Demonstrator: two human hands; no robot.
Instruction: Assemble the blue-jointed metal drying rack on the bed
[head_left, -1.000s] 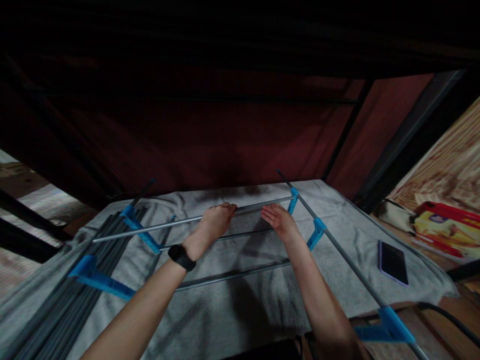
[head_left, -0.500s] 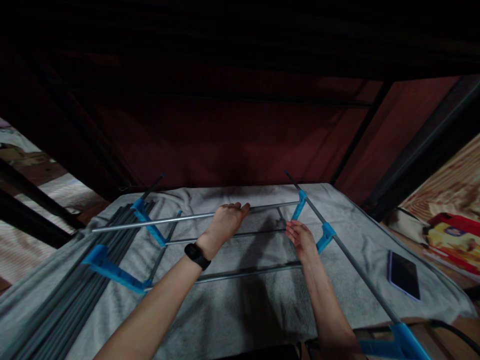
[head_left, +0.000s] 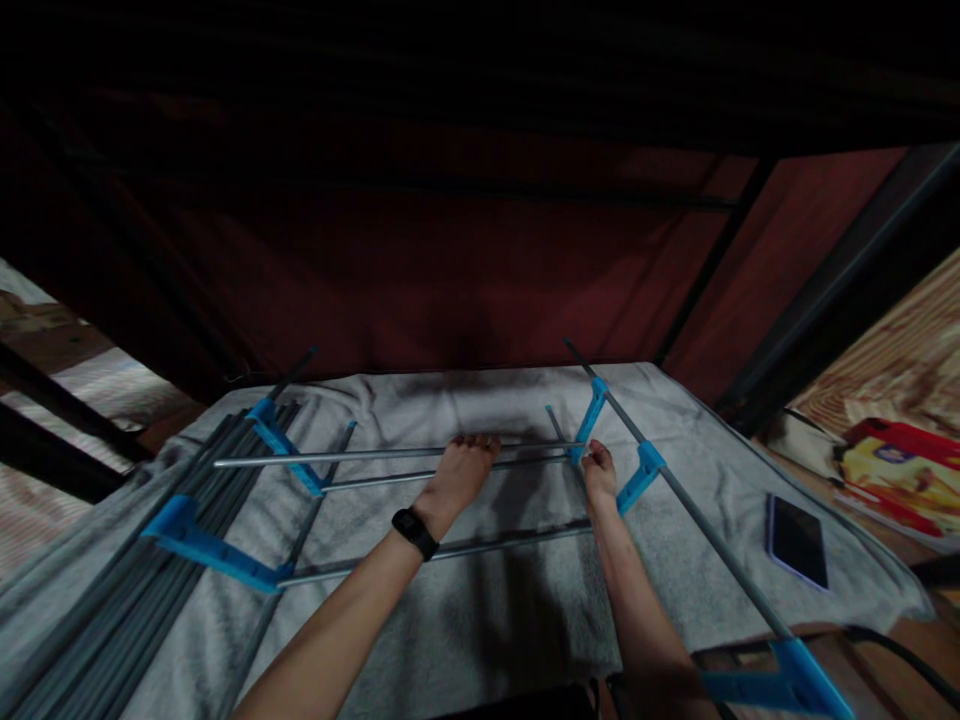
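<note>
My left hand [head_left: 466,472], with a black watch on its wrist, is closed over the middle of a loose metal rod [head_left: 360,455]. The rod lies crosswise above the frame, its left end free. At the rod's right end the fingers of my right hand [head_left: 600,474] pinch together, beside a blue plastic bracket [head_left: 595,408]. More blue brackets join the frame's side tubes: one at right [head_left: 640,480], a rear left bracket [head_left: 283,444] and a front left bracket [head_left: 214,548]. Two crossbars, including the front crossbar [head_left: 487,546], span between them.
A bundle of grey tubes [head_left: 157,580] lies at left on the grey blanket [head_left: 660,610]. A phone [head_left: 797,541] rests at right, near a red and yellow package [head_left: 900,470]. Dark red panels [head_left: 450,290] and dark posts stand behind and beside the blanket.
The loose rod has come down and nearer, its right end shifting from the bracket's top toward its lower end. My right hand has closed at that end; my left hand moved with the rod.
</note>
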